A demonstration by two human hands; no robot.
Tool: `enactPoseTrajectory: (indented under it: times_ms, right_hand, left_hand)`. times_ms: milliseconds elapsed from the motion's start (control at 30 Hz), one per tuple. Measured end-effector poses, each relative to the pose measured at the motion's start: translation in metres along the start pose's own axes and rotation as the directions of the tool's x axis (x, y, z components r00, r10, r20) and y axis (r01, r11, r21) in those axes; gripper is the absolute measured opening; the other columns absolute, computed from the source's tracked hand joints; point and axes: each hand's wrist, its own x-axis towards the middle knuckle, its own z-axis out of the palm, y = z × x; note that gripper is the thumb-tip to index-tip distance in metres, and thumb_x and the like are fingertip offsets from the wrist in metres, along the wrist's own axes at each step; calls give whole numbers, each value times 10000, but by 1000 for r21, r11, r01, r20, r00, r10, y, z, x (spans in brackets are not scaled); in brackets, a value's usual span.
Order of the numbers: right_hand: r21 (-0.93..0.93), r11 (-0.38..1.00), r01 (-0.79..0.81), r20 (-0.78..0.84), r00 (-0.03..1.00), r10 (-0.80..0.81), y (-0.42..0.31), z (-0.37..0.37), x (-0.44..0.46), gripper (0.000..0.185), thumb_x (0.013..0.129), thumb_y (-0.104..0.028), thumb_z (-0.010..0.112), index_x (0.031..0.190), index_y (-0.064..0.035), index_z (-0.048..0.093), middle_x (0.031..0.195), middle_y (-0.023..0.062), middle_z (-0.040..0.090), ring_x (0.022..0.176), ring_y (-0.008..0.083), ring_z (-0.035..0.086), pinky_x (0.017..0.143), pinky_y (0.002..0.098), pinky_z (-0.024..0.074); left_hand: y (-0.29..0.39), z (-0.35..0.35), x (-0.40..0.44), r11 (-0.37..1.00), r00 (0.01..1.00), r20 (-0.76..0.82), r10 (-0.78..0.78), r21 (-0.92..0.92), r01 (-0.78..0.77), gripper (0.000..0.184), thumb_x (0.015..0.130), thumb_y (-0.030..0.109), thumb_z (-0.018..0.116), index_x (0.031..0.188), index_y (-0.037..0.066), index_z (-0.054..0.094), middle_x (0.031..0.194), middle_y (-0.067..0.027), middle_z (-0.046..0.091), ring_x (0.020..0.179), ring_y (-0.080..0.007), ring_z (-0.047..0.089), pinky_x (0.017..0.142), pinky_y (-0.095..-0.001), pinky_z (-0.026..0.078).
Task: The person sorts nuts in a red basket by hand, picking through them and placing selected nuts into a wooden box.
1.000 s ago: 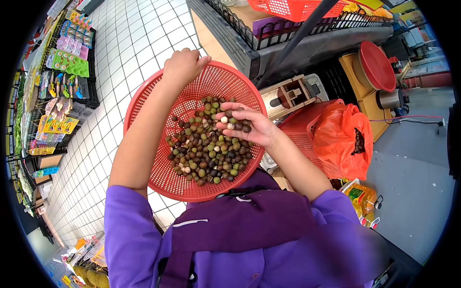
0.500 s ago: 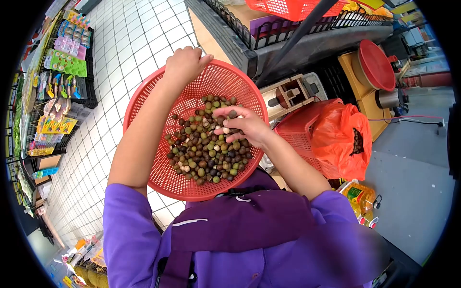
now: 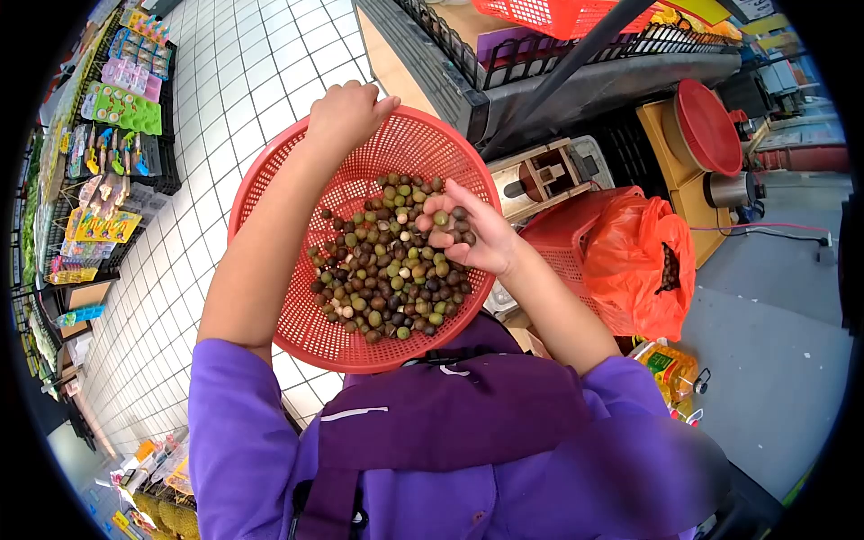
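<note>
Round nuts (image 3: 382,270) lie in a big heap in a red basket (image 3: 288,328). Lots of them are brown, some are green, some are very dark, and a few are pale. The basket has many little holes, and it is right in front of the person's tummy. The heap sits on the bottom, nearer to the right side.

The left hand (image 3: 349,115) is at the far edge of the basket. Its fingers are bent over the rim and hold on, but the tips are hidden. The right hand (image 3: 477,234) is over the right part of the heap. Its fingers are curled like a little cup, and a few nuts sit in them.

The person wears a purple top (image 3: 238,414) with a dark purple bag (image 3: 450,409) across the front. On the right are a red crate (image 3: 560,252) and an orange-red plastic bag (image 3: 630,270) with dark things showing through its opening. A bottle of yellow oil (image 3: 670,367) is near the bag. White floor tiles (image 3: 243,90) are on the left, and bright little things hang on a rack (image 3: 117,108) past them.
</note>
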Motion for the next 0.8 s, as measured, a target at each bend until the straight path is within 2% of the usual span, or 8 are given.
enactPoseTrajectory:
  times_ms: [33,67,333,433,533,633,733,800]
  right_hand:
    - [116,991,-69,127,990,54,0,0,1,354,910,-390,403,981,-74,546,860,98,579,580,98,510,428,139,409]
    - [142,986,-88,60,995,80,3,2,1,303,906,-349,434,924,-70,553,809,80,554,533,75,422,384,124,316]
    - [23,994,-106,120,987,102,14,-3,2,192,875,-143,454,1004,-20,526,935,129,556,592,91,430,432,140,349]
    - [-84,996,-18,44,999,22,4,4,-13,159,855,-126,480,970,-35,540,917,92,582,681,108,534,505,177,429]
    - [-96,956,277,23,961,-276,-22,-11,-35,161,827,-57,466,964,-17,541,942,113,595,765,145,577,593,225,482]
    - [-317,838,444,-286,798,-531,-52,-51,-44,159,803,-3,443,911,-18,559,930,112,601,781,151,577,640,252,488]
    - [-510,796,327,-489,651,-581,-64,-108,-25,178,795,9,429,882,-21,581,913,96,605,795,163,575,685,273,478]
    - [-918,395,42,-329,478,-814,-68,-151,-4,203,802,3,413,888,-21,595,912,72,603,797,177,570,723,276,461]
  left_hand:
    - [2,-5,0,1000,997,75,-19,12,18,474,855,475,426,808,37,603,773,-132,583,752,-276,579,617,-407,478]
    - [3,-8,0,999,988,151,-39,25,35,459,860,460,423,894,42,612,861,-138,590,821,-275,584,648,-409,496]
    - [-5,3,-2,1000,1000,15,-14,4,14,509,852,482,427,709,22,592,664,-122,571,651,-261,572,581,-393,460]
    - [-8,0,-4,1000,999,39,-27,5,27,509,854,478,424,708,20,592,646,-117,565,631,-249,566,570,-385,458]
    - [-4,-6,-4,998,992,113,-59,-1,60,487,863,472,409,785,31,603,728,-117,575,707,-251,572,603,-389,475]
    - [-2,-15,-4,992,959,253,-128,10,129,477,875,459,388,873,39,612,831,-124,589,802,-259,580,657,-402,494]
    - [-3,-14,-5,996,975,207,-83,32,78,471,873,457,392,894,40,611,843,-134,587,813,-267,577,672,-412,494]
    - [-5,-7,-5,998,990,127,-54,15,53,489,871,468,395,801,30,598,748,-122,571,711,-252,561,616,-394,472]
